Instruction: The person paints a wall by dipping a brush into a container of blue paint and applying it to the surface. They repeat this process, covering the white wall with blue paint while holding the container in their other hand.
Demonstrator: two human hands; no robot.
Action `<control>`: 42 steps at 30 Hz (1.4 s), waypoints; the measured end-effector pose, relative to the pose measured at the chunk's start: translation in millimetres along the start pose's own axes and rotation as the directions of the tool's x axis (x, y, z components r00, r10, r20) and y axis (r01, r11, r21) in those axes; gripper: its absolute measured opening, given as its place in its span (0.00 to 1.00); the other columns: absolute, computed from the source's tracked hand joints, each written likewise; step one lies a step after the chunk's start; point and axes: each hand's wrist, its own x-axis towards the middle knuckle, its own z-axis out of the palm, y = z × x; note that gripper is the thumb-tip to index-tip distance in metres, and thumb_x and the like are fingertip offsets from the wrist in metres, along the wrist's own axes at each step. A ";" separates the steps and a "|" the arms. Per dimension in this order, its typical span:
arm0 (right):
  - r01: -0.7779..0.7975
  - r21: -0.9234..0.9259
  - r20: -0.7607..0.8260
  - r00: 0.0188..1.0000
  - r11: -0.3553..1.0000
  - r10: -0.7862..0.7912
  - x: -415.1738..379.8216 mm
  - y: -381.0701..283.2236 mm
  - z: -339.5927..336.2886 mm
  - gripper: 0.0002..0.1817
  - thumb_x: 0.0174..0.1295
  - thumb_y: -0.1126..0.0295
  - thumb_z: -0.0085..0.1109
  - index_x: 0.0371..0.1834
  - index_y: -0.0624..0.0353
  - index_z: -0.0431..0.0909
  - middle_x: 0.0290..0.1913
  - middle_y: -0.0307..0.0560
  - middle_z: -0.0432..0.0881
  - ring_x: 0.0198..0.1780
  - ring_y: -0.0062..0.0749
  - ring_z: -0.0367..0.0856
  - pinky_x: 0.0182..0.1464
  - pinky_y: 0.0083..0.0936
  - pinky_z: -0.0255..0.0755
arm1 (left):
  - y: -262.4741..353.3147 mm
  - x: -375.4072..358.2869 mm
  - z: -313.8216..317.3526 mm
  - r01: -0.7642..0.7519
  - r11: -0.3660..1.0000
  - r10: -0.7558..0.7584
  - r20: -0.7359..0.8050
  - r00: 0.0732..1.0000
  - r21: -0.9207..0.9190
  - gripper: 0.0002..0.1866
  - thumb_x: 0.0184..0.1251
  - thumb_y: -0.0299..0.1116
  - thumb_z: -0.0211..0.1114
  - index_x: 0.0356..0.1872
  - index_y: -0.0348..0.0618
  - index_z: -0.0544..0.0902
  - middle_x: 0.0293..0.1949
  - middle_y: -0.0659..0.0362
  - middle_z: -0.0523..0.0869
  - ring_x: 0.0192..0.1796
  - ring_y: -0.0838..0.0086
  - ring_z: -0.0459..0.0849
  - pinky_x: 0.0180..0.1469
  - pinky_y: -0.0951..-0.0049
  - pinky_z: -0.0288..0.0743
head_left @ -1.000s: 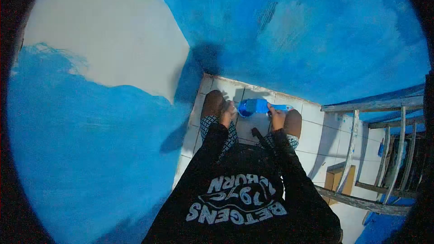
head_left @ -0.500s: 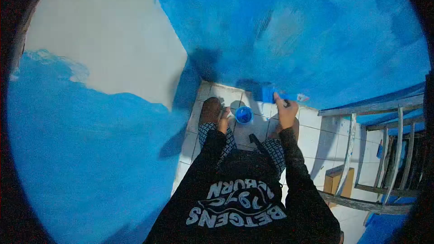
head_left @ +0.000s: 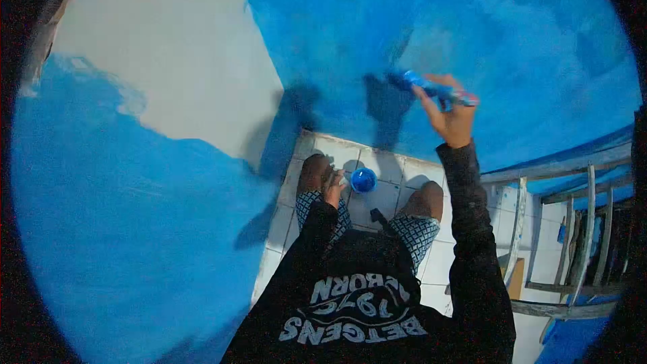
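- I watch through the head camera, and the right hand [head_left: 453,113] is raised in front of the blue wall [head_left: 539,74], its arm stretched forward in a dark sleeve [head_left: 468,209].
- The right hand pinches a paintbrush [head_left: 431,87] by its handle, thumb on the near side and fingers curled over the far side (the hand and brush are a little blurred on my feed).
- The brush lies roughly crosswise in my view, its blue, paint-wet head pointing left and its handle end sticking out to the right of the hand. The head is at or very near the wall; I cannot tell for sure whether it touches.
- The left hand [head_left: 333,187] is low, by the left knee [head_left: 314,172], with the fingers partly bent. I cannot tell whether its fingertips touch anything.
- Just to the right of that hand I see a cup [head_left: 364,180] with blue paint inside, its opening facing up, between the knees and above the white tiles [head_left: 384,201].
- The right knee [head_left: 428,200] is on the other side of the cup, below the raised arm.
- On my left, the side wall [head_left: 135,229] is blue below and pale above, with an uneven edge between the two colours.
- On my right, I see a worn wooden ladder [head_left: 559,309] and part of a cardboard box [head_left: 516,280] behind its rungs.
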 end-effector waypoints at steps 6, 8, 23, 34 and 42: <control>0.090 -0.012 -0.114 0.989 0.996 -0.091 67.6 -36.1 -50.7 0.11 0.55 0.67 0.78 0.38 0.57 0.87 0.37 0.41 0.90 0.32 0.24 0.86 0.32 0.23 0.77 | -97.2 60.6 -36.0 -0.576 0.713 0.505 0.277 0.818 0.400 0.17 0.73 0.35 0.61 0.61 0.50 0.81 0.65 0.58 0.78 0.66 0.65 0.75 0.63 0.61 0.75; 0.022 -0.031 -0.007 1.000 0.999 -0.023 66.3 -40.6 -45.7 0.11 0.54 0.67 0.78 0.37 0.56 0.87 0.37 0.42 0.90 0.32 0.28 0.87 0.32 0.24 0.77 | -53.9 34.6 -23.3 -0.242 0.965 0.229 0.128 0.965 0.101 0.20 0.70 0.29 0.63 0.62 0.49 0.79 0.65 0.57 0.78 0.66 0.66 0.76 0.63 0.62 0.75; 0.235 -0.260 0.465 0.881 0.937 -0.091 -157.6 104.0 118.0 0.22 0.54 0.69 0.69 0.55 0.52 0.80 0.39 0.46 0.81 0.43 0.45 0.84 0.37 0.38 0.77 | -27.9 17.2 -11.1 0.001 0.997 0.012 0.156 0.988 -0.077 0.23 0.74 0.46 0.61 0.63 0.45 0.79 0.64 0.52 0.76 0.68 0.60 0.73 0.65 0.58 0.74; 0.305 -0.209 0.399 0.894 0.929 -0.203 -41.7 74.3 57.8 0.37 0.41 0.76 0.69 0.62 0.51 0.75 0.44 0.50 0.81 0.46 0.51 0.83 0.39 0.45 0.80 | -42.1 21.0 -15.3 -0.077 0.997 0.071 0.189 0.979 0.026 0.31 0.70 0.59 0.63 0.60 0.43 0.81 0.64 0.54 0.77 0.68 0.62 0.73 0.63 0.57 0.76; 0.505 -0.245 0.173 0.863 0.828 -0.475 88.4 10.0 -7.9 0.37 0.37 0.78 0.72 0.59 0.52 0.78 0.47 0.49 0.83 0.46 0.50 0.83 0.44 0.38 0.81 | -14.7 -0.1 3.2 -0.112 0.992 0.106 0.108 0.989 0.057 0.29 0.71 0.56 0.62 0.60 0.43 0.80 0.62 0.54 0.80 0.64 0.64 0.77 0.62 0.57 0.74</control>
